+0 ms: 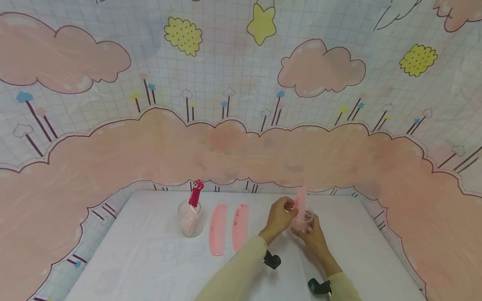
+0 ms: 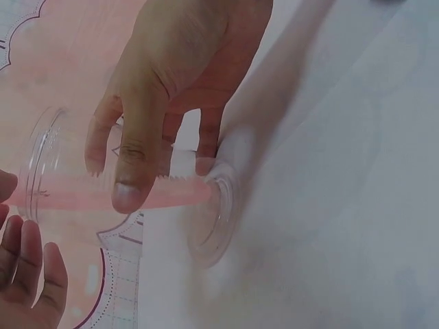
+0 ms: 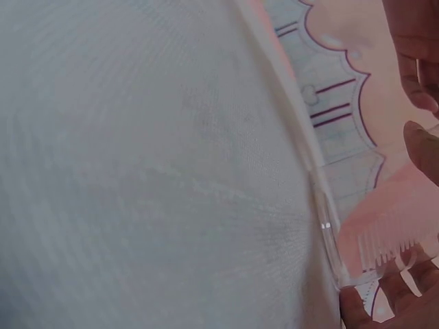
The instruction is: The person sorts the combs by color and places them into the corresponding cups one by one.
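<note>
A translucent pink comb (image 1: 300,202) stands upright in a clear plastic cup (image 1: 308,216). My left hand (image 1: 279,219) pinches the comb's upper part near the rim; in the left wrist view only some fingers of this left hand (image 2: 31,274) show at the edge. Lower down, my right hand (image 1: 315,240) grips the cup, its thumb (image 2: 130,185) on the near side. The comb's teeth and the cup's base (image 2: 223,219) are visible there. In the right wrist view the comb's teeth (image 3: 387,243) show above the fingers of my right hand (image 3: 405,301).
Two pink combs lie on the white table (image 1: 143,255): a left comb (image 1: 218,230) and a right comb (image 1: 241,225). Left of them stands another clear cup (image 1: 190,221) holding something pale pink and a red item with a figure on top (image 1: 195,194). A patterned cloth (image 1: 226,154) hangs behind.
</note>
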`<state>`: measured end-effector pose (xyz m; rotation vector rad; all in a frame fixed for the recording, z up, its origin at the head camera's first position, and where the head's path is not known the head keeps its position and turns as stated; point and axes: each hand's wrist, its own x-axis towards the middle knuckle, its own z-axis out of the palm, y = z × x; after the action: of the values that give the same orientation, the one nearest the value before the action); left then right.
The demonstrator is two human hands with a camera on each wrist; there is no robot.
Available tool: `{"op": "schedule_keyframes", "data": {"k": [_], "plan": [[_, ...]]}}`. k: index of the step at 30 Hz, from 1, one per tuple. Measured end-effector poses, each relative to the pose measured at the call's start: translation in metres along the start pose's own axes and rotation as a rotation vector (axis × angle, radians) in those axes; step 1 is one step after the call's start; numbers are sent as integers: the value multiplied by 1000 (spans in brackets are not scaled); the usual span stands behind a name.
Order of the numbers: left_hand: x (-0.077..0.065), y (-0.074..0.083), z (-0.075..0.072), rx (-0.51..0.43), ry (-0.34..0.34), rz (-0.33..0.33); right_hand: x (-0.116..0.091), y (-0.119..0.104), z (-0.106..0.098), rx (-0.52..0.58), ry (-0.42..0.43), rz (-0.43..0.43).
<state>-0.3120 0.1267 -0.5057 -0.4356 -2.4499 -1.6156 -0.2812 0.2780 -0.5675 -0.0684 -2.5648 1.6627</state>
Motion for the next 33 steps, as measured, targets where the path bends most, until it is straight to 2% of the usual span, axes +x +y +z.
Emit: {"op": "schedule_keyframes", "data": {"k": [13, 33], "plan": [[-7, -4, -16, -40, 11, 40, 0, 0, 0, 37, -8, 8], [-20, -2, -61, -62, 44, 109, 0, 3, -1, -7, -15, 17]]}}
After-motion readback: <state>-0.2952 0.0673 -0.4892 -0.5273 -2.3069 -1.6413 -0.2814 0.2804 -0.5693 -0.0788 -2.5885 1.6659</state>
